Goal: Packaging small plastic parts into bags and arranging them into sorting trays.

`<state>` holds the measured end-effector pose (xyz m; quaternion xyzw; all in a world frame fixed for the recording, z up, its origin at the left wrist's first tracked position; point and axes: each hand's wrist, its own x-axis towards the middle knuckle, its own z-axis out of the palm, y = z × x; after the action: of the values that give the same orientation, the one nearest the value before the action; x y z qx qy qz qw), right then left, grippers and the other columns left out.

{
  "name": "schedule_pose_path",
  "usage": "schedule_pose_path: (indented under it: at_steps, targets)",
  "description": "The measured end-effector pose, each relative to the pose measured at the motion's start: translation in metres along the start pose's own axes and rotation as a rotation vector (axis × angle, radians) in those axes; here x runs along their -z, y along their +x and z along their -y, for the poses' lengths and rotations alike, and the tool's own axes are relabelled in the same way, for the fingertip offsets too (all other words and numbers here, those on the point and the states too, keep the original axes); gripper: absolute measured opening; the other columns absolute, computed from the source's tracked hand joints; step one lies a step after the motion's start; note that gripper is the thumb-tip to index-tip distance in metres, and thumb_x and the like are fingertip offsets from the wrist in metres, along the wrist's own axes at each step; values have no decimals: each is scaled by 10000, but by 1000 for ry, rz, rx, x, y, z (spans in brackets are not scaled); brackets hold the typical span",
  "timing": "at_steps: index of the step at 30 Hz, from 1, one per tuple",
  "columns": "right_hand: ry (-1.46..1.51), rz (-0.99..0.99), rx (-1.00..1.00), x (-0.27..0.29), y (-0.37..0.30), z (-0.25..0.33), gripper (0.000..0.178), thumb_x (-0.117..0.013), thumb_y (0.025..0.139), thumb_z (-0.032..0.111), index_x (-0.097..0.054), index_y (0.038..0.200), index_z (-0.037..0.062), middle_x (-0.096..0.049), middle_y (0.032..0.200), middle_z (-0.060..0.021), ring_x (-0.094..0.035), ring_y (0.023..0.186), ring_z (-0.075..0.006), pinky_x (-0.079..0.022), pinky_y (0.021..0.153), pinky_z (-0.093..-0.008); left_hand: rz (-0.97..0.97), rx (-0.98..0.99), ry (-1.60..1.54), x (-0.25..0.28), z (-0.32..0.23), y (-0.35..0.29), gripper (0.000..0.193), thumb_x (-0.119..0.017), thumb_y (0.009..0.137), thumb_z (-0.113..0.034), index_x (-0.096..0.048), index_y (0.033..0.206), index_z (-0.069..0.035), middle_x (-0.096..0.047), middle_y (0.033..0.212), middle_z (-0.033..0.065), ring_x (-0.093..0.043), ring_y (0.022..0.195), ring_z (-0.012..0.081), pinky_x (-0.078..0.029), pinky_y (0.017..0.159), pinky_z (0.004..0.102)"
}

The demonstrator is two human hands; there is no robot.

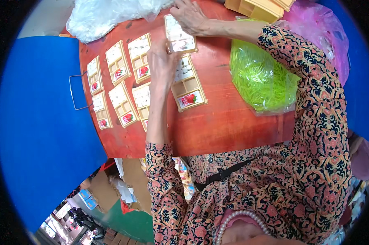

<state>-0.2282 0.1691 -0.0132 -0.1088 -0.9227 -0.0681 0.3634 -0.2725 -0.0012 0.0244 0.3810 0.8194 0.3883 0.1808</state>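
Note:
My left hand (162,63) is slightly blurred, its fingers curled in at the near left corner of a cream compartment tray (183,45). What they hold, if anything, is hidden. My right hand (188,18) reaches over that tray's far end with its fingers spread, some cut off by the picture's upper edge. Small white pieces fill the tray's far part. Just nearer lies another cream tray (190,85) with white pieces, bare compartments and a card showing a red strawberry. To the left, several similar trays (119,63) stand in two rows, one partly behind my left forearm.
A clear bag of bright green shreds (262,77) lies on the red table (225,128) at right. Behind it are stacked cream trays (256,9) and a pink plastic bag (319,28). A bag of white pieces (106,18) sits at far left. A wire handle (72,92) juts from the left edge.

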Motion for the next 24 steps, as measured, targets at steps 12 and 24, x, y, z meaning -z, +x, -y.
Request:
schedule_pose_path:
  at_steps: [12, 24]
  targets:
    - [-7, -110, 158, -32, -7, 1, 183, -537, 703, 119, -572, 818, -19, -555, 727, -140, -526, 670, -281, -433, 583, -373, 16, -210, 294, 7, 1, 11, 236, -704, 643, -57, -518, 678, 84, -485, 672, 197, -494, 655, 354, -392, 609, 438]
    - [220, 147, 216, -13, 12, 9, 435, -633, 616, 125, -495, 975, -78, -485, 965, -186, -485, 909, -326, -452, 753, -384, 0, -318, 341, 20, -11, 27, 203, -698, 644, -34, -529, 664, 76, -473, 670, 207, -486, 635, 345, -381, 554, 434]
